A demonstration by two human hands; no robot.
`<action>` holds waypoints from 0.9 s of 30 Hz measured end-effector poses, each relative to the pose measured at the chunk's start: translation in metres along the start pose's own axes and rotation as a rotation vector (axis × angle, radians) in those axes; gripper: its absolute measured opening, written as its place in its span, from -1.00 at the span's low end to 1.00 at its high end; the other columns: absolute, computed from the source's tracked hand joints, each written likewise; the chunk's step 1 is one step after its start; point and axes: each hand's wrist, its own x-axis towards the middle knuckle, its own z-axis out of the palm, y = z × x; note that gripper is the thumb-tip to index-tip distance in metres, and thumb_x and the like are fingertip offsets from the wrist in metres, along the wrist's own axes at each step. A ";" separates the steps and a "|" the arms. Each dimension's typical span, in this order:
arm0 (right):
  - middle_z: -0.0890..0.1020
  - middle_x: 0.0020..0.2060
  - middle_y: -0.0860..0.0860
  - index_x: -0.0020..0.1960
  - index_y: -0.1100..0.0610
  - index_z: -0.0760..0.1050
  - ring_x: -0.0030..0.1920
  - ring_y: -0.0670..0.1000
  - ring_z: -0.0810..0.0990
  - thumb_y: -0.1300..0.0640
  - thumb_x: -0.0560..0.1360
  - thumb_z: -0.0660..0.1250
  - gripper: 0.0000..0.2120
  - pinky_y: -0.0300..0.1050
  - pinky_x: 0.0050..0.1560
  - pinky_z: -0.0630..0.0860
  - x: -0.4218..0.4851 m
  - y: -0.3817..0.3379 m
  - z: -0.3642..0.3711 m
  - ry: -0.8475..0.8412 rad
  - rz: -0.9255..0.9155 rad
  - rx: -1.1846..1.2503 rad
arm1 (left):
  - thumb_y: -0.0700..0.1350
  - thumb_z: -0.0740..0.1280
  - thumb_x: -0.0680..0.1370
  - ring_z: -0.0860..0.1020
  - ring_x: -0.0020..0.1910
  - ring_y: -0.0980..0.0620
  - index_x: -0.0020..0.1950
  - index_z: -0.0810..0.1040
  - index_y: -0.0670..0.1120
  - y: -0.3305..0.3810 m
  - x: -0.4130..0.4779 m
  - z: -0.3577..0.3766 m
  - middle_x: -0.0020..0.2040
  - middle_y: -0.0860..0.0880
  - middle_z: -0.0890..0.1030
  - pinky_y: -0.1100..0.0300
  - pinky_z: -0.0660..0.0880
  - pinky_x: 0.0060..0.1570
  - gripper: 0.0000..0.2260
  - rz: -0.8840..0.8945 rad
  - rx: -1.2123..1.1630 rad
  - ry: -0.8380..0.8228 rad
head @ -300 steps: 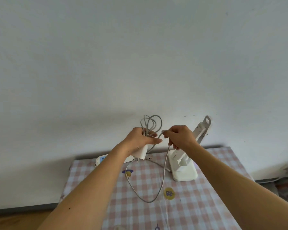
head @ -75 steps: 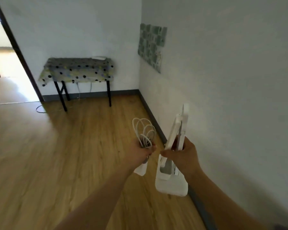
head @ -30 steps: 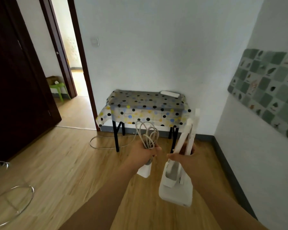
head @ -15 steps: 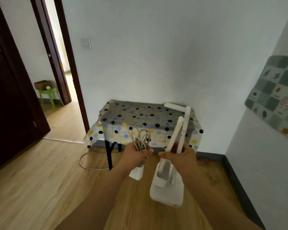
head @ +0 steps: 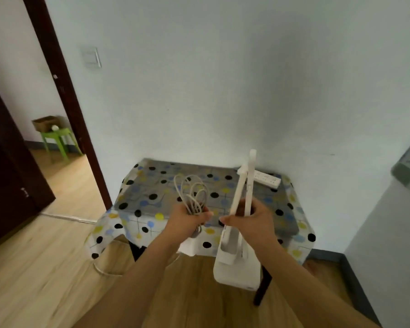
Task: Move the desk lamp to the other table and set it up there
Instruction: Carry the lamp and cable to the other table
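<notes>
One desk lamp (head: 240, 233), folded, hangs in the air before the dotted tabletop (head: 152, 185); the right hand (head: 251, 223) grips its two arms. The left hand (head: 187, 221) is closed around one coiled cable (head: 193, 195). One power strip (head: 266, 179) lies on the tabletop.

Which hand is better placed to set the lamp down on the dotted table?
The right hand: it already grips the folded lamp by its arms, base hanging before the table. The left hand holds the coiled cable.
</notes>
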 end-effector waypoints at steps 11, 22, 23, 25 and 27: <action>0.68 -0.25 0.02 -0.13 0.16 0.58 -0.20 0.00 0.66 0.25 0.15 0.62 -0.65 -0.28 -0.28 0.51 0.221 -0.001 0.102 -0.105 0.058 -0.019 | -0.17 0.44 0.46 0.50 -0.47 0.13 -0.20 0.60 -0.14 -0.014 0.243 -0.056 -0.37 -0.04 0.57 0.30 0.39 -0.51 -0.93 -0.024 -0.057 0.011; 0.68 -0.26 0.00 -0.20 0.07 0.55 -0.17 0.04 0.67 0.22 0.12 0.63 -0.65 -0.08 -0.13 0.60 0.367 0.006 0.188 -0.092 0.104 -0.044 | -0.19 0.49 0.41 0.58 -0.29 0.14 -0.28 0.58 -0.02 -0.046 0.394 -0.098 -0.32 0.04 0.62 0.36 0.44 -0.36 -0.86 -0.079 -0.103 0.022; 0.68 -0.25 0.02 -0.19 0.07 0.55 -0.15 0.06 0.67 0.22 0.11 0.63 -0.64 -0.02 -0.09 0.62 0.374 0.008 0.192 -0.094 0.117 -0.037 | -0.19 0.48 0.41 0.58 -0.27 0.12 -0.28 0.58 -0.02 -0.048 0.398 -0.099 -0.30 0.03 0.62 0.34 0.44 -0.34 -0.87 -0.089 -0.098 0.017; 0.68 -0.23 0.04 -0.19 0.07 0.54 -0.13 0.08 0.67 0.23 0.12 0.63 -0.64 0.02 -0.04 0.62 0.392 0.015 0.204 -0.101 0.149 -0.025 | -0.19 0.48 0.41 0.57 -0.26 0.11 -0.27 0.58 -0.03 -0.057 0.412 -0.103 -0.28 0.02 0.62 0.34 0.44 -0.34 -0.87 -0.118 -0.100 0.028; 0.69 -0.22 0.04 -0.18 0.08 0.54 -0.12 0.08 0.67 0.22 0.12 0.63 -0.64 0.01 -0.05 0.62 0.407 0.020 0.214 -0.104 0.166 -0.022 | -0.19 0.48 0.42 0.57 -0.27 0.11 -0.25 0.58 -0.04 -0.063 0.422 -0.106 -0.28 0.01 0.61 0.37 0.44 -0.39 -0.89 -0.143 -0.108 0.044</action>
